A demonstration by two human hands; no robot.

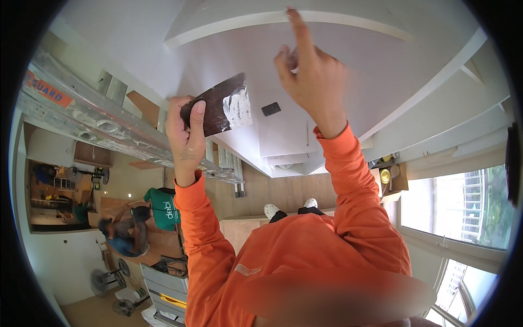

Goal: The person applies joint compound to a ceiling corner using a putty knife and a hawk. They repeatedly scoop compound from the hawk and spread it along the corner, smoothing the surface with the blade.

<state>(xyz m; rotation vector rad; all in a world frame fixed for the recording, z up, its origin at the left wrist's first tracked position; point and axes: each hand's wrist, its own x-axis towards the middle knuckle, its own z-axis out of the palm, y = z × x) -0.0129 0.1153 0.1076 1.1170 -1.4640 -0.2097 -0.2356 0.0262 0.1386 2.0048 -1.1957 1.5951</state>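
My left hand [188, 128] grips a dark brown flat plate [217, 111] by its left edge, thumb across its face. White putty [237, 109] is smeared over the plate's right part. Higher up, my right hand [313, 76] stretches its index finger to the white edge strip [245, 20] of the panel overhead, and a whitish smear shows at the fingertip. Its other fingers are curled but apart from the index finger; I make out nothing held in them. Between the hands, a small black rectangle [271, 109] shows against the white panel [256, 65].
An aluminium ladder [109, 128] runs along my left. White shelving [436, 103] stands at the right, near a bright window [463, 207]. Below left, a person in a green shirt [162, 210] and another in blue [128, 245] are near fans [103, 280] and a folded grey platform [166, 291].
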